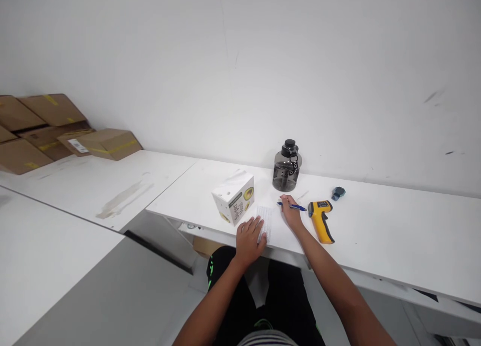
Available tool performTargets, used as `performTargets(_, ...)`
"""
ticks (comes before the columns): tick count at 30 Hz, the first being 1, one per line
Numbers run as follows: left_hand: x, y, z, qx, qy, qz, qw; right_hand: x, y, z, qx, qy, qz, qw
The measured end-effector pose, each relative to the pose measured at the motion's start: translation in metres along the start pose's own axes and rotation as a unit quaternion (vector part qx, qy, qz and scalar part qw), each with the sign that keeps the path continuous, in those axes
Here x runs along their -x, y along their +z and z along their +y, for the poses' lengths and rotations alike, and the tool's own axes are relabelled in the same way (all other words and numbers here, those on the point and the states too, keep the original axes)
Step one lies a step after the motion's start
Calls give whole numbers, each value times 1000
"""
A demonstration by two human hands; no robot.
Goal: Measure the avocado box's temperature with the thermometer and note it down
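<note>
Writing appeared underway: right hand (290, 215) grasped pen (299, 207), right of paper (265, 217); left hand (248, 240) lay flat at its left edge. Continuing required moving the pen left.

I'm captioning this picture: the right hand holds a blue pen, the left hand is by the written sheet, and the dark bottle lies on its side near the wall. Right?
No: in the head view, the dark bottle stands upright near the wall, not on its side. The right hand holds a blue pen, and the left hand is by the written sheet.
</note>
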State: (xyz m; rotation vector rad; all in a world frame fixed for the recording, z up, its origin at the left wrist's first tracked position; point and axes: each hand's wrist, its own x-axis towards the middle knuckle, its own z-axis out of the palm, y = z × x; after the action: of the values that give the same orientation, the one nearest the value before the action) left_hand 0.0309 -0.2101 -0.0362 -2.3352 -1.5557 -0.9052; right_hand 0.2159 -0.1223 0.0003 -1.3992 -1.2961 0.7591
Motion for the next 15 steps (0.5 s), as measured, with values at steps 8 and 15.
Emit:
performTargets(8,-1,-2,1,2,4,3,1000,1,-2,-4,15,-2,0,1000)
performTargets(15,-5,-7,3,21,-1,19,1000,6,-2,-8,16,11,-14,1000)
